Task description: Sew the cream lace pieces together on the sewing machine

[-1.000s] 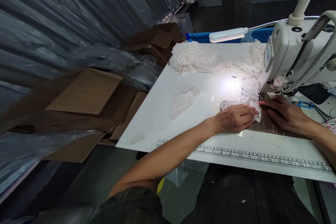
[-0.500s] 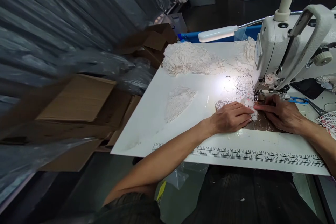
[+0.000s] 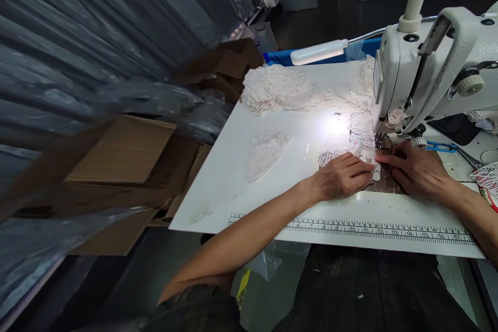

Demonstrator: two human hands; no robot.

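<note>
A piece of white lace fabric [image 3: 361, 129] lies under the presser foot [image 3: 379, 141] of a white sewing machine [image 3: 397, 72]. My left hand [image 3: 344, 175] rests flat on the near part of this lace, fingers together and slightly bent. From the other side, my right hand [image 3: 416, 168] reaches in, with index finger and thumb closed at the lace's right edge, just in front of the foot. Beneath my right hand is a brown plate [image 3: 389, 182] on the table. The lace under my left palm is hidden.
A heap of white lace [image 3: 284, 88] lies at the table's back left, a single lace piece [image 3: 267, 154] nearer. A lamp [image 3: 319, 52] shines from behind. Blue-handled thread snips [image 3: 441, 147] lie right. A printed ruler [image 3: 350, 229] runs along the front edge; cardboard boxes [image 3: 120, 150] stand left.
The view has shifted slightly, so the machine sits a little further left. Both hands keep nearly the same place on the lace by the foot.
</note>
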